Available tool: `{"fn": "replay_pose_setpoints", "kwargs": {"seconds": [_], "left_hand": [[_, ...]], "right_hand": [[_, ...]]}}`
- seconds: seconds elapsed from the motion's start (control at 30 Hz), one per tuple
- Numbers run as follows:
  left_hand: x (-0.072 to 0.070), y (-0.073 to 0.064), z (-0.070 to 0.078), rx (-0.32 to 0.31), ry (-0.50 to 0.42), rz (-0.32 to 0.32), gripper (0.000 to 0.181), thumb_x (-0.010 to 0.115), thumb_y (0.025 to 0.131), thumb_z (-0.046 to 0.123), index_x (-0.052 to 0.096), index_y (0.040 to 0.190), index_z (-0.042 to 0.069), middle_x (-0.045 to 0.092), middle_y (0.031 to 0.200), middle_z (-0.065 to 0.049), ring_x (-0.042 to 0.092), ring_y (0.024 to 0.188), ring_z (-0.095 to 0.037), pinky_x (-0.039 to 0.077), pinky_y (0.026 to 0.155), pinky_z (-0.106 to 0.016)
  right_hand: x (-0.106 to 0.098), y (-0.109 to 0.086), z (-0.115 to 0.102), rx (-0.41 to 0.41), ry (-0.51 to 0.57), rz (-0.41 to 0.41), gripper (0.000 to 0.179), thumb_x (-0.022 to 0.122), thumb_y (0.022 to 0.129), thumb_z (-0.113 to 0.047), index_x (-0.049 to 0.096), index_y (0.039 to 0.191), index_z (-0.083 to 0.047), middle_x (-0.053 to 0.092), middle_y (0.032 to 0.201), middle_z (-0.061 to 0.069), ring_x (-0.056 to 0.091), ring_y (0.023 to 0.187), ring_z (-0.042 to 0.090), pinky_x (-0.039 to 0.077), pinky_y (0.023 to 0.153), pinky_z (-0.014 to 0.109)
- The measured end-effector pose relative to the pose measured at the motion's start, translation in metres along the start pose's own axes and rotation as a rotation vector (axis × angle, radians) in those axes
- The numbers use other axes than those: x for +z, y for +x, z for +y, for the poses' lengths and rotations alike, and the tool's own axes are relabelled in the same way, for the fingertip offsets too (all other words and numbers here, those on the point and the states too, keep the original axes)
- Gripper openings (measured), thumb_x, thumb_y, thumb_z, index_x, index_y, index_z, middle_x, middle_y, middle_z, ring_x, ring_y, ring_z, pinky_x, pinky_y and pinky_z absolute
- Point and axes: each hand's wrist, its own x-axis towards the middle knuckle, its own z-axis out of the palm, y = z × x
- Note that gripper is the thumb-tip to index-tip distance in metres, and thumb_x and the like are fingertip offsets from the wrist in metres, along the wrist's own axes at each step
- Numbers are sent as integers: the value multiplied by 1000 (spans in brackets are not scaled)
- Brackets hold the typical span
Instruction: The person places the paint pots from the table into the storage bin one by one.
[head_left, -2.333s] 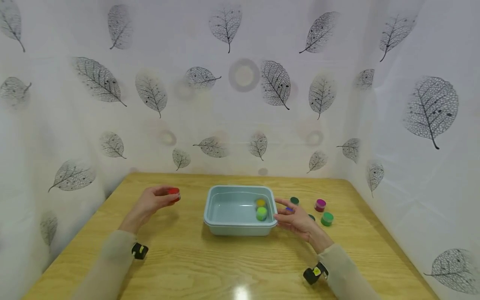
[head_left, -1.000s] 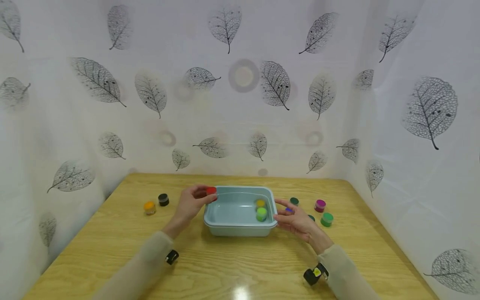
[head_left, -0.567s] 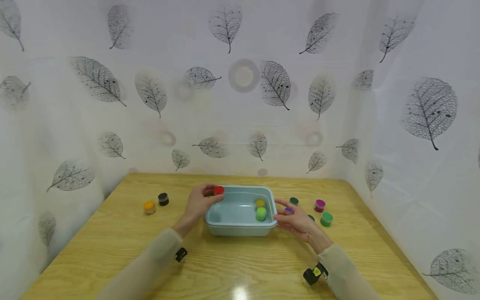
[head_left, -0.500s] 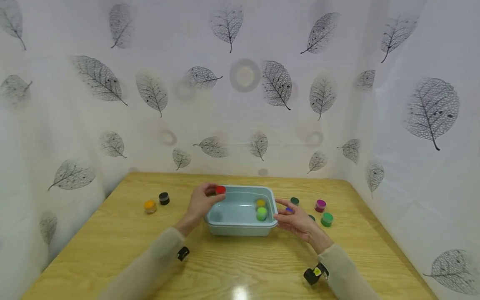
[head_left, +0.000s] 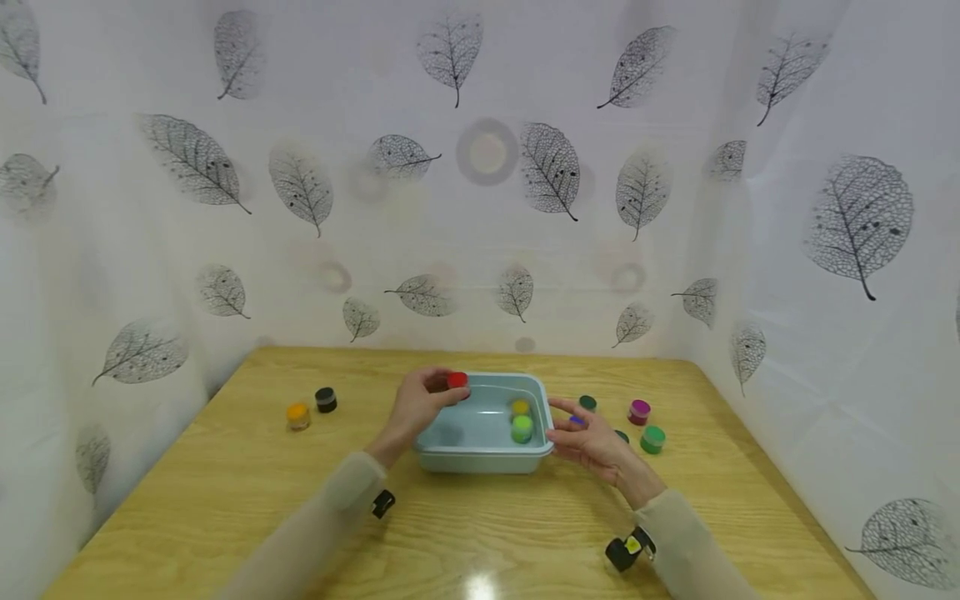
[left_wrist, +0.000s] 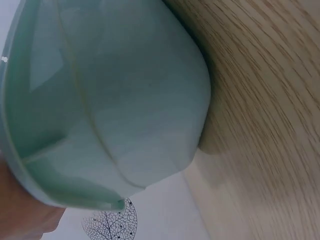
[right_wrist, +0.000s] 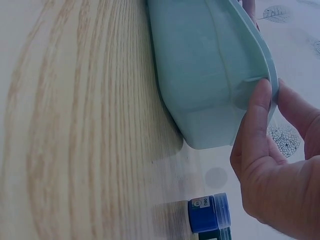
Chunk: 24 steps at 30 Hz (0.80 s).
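My left hand [head_left: 418, 404] pinches a small paint jar with a red lid [head_left: 457, 381] above the back left part of a pale blue plastic basin [head_left: 480, 451]. Inside the basin, towards its right end, sit a yellow-lidded jar [head_left: 521, 407] and a light green jar [head_left: 522, 429]. My right hand [head_left: 600, 450] grips the basin's right rim, with thumb and fingers on either side of it in the right wrist view. From the left wrist, the basin's outer wall [left_wrist: 145, 100] fills much of the picture and the red jar is hidden.
An orange jar [head_left: 297, 416] and a black jar [head_left: 326, 400] stand on the wooden table [head_left: 450, 533] at left. Right of the basin are a magenta jar [head_left: 640, 412], a green jar [head_left: 653, 439], a dark green jar [head_left: 587, 403] and a blue jar [right_wrist: 204, 214].
My left hand has carried the red jar rightward from the table's left side to over the basin, uncovering the orange and black jars. My right hand has stayed at the rim.
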Motion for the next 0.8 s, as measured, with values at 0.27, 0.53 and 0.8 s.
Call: {"fn": "replay_pose_setpoints", "kwargs": {"seconds": [0.27,0.53,0.8], "left_hand": [[11,7,1,-42,-73,-72,35,82,80,16,69,110,6,70,106,-12,67,94,-20,58,81,-31],[23,13,1,-133,-174,-182,41,79,80,8,65,118,2,66,113,-17,69,91,-21,59,83,-32],[38,19,2,-183,-162,-217,43,78,80,5,63,120,3,65,114,-15,68,90,-19,58,89,-38]], "right_hand": [[0,0,0,12,4,2,71,64,94,-6,26,154,-10,58,103,4,66,87,12,59,83,27],[0,2,0,10,1,12,69,64,94,-6,28,153,-11,59,103,4,66,89,13,59,82,27],[0,0,1,5,-10,-3,71,64,94,-7,26,154,-9,61,106,6,67,93,15,59,84,27]]}}
